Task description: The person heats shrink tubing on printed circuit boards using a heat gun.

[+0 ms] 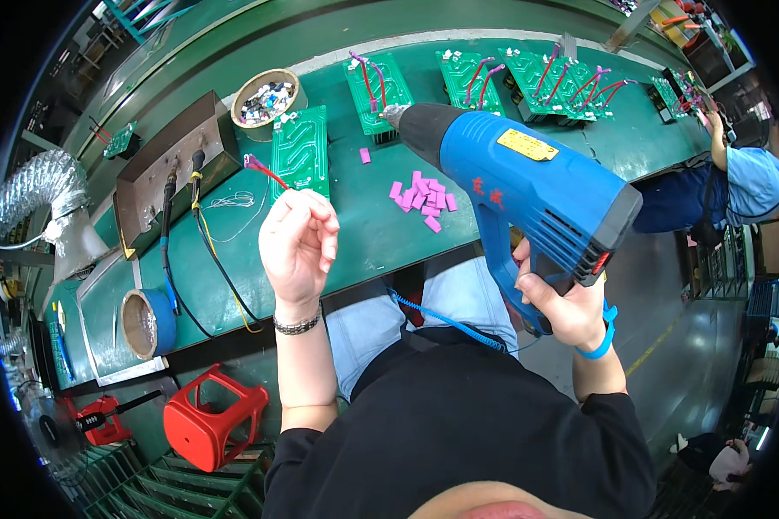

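My right hand (563, 304) grips the handle of a blue heat gun (537, 164) with a black front. Its metal nozzle points left over the bench, close to a green circuit board (377, 91) with red wires standing up from it. My left hand (301, 238) is closed, palm up, at the near edge of another green circuit board (301, 156). From its fingertips a red wire (273, 176) with a purple end leans out to the left; the wire's lower end is hidden by the hand. Short purple sleeves (422, 194) lie in a loose pile, with a single sleeve (364, 156) apart.
Several more wired boards (541, 82) line the bench's far side. A tub of small parts (268, 102), a metal tray (177, 164), two soldering irons (196, 177) and a tape roll (150, 323) sit left. A red stool (212, 417) stands below. A co-worker (744, 186) is at right.
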Demonstrator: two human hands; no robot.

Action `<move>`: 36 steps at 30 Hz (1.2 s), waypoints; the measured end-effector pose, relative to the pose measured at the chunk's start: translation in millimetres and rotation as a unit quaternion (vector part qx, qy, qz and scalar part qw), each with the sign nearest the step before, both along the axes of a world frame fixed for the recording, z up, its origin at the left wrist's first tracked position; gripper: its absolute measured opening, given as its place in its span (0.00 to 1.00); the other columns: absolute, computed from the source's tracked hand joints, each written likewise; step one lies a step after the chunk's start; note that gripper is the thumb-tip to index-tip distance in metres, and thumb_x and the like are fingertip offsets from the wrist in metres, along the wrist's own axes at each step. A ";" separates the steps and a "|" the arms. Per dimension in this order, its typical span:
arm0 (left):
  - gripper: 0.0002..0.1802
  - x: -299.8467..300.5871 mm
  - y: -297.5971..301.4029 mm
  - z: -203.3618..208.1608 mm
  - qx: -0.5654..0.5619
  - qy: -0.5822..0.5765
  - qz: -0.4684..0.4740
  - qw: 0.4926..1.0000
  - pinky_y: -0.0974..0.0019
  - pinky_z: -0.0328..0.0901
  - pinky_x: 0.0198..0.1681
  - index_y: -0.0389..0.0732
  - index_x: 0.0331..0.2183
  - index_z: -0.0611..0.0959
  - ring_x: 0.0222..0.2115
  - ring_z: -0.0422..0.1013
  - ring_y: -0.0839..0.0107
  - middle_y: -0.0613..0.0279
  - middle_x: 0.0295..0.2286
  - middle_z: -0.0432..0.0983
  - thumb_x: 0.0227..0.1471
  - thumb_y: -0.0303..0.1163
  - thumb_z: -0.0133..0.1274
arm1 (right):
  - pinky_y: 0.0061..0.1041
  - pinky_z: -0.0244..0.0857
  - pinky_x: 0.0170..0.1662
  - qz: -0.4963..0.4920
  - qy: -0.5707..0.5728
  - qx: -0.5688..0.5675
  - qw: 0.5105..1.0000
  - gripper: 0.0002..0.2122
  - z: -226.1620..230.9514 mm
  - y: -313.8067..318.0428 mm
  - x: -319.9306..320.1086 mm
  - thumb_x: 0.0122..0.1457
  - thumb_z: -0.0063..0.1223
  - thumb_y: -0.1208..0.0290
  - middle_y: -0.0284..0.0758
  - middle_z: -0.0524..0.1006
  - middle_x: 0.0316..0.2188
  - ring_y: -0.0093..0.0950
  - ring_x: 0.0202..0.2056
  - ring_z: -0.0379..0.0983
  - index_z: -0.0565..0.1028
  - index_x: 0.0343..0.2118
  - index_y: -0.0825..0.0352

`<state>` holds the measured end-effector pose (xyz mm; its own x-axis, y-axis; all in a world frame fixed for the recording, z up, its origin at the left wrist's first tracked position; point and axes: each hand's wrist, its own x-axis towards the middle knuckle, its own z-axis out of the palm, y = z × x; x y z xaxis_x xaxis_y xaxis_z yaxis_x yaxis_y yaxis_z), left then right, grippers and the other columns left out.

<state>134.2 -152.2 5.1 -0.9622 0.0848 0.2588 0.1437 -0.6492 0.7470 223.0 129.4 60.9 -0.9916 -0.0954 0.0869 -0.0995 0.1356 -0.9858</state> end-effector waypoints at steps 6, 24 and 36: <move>0.12 -4.8 -1.9 1.1 -0.001 0.002 0.001 1.000 0.80 0.52 0.10 0.32 0.26 0.70 0.11 0.60 0.78 0.53 0.23 0.69 0.57 0.31 0.41 | 0.24 0.64 0.40 0.000 0.019 -0.006 1.000 0.15 -4.6 -3.5 -8.3 0.50 0.56 0.81 0.34 0.73 0.33 0.23 0.35 0.69 0.68 0.42 0.72; 0.11 30.3 6.2 -27.8 -0.059 -0.069 0.036 0.995 0.81 0.52 0.07 0.35 0.23 0.67 0.09 0.58 0.79 0.57 0.20 0.65 0.55 0.31 0.41 | 0.29 0.63 0.47 -0.009 0.041 0.055 0.998 0.20 -9.9 20.5 5.9 0.49 0.58 0.68 0.42 0.74 0.39 0.34 0.41 0.71 0.69 0.45 0.68; 0.11 36.0 2.1 -42.7 -0.137 -0.125 0.076 0.980 0.82 0.50 0.07 0.38 0.25 0.67 0.08 0.56 0.81 0.61 0.19 0.65 0.57 0.33 0.40 | 0.32 0.62 0.49 0.002 0.051 0.074 0.996 0.22 -10.1 25.8 3.5 0.49 0.57 0.69 0.45 0.72 0.42 0.39 0.44 0.69 0.66 0.48 0.68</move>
<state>170.3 -150.2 -37.6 -0.9995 -0.0308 0.0006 0.0130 -0.4047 0.9144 226.5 155.2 50.8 -0.9781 -0.1180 0.1713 -0.1981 0.2779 -0.9400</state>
